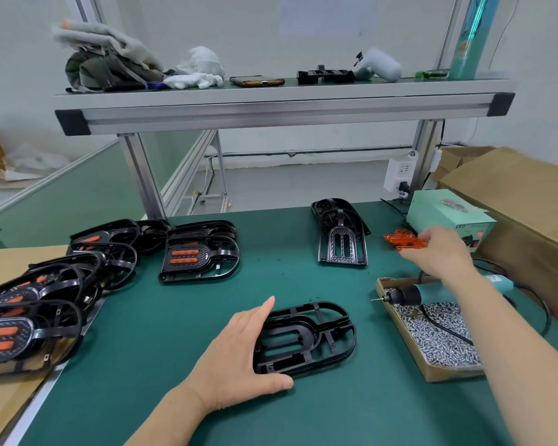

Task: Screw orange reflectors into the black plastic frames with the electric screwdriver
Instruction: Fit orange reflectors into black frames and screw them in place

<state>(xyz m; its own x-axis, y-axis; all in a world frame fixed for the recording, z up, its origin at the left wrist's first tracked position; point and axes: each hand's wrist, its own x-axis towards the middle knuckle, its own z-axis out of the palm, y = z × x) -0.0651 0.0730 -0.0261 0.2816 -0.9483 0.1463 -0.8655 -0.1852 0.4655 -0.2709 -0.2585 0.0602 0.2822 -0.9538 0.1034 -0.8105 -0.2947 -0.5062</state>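
Orange reflectors [404,242], R hand [440,252] pinching, slotted blk frame [306,338]

Can't see rear of teal electric screwdriver [430,293] behind right forearm [503,320]; can't resolve blurred right hand [442,252] on orange plastic reflectors [401,241]

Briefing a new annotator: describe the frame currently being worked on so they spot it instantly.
On the green mat, front centre, a black frame lies flat against the left hand. Unlike the stacked frames farther back, it lies singly with empty slots.

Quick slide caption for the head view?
Left hand rests against an empty black frame on the green mat; right hand reaches orange reflectors.
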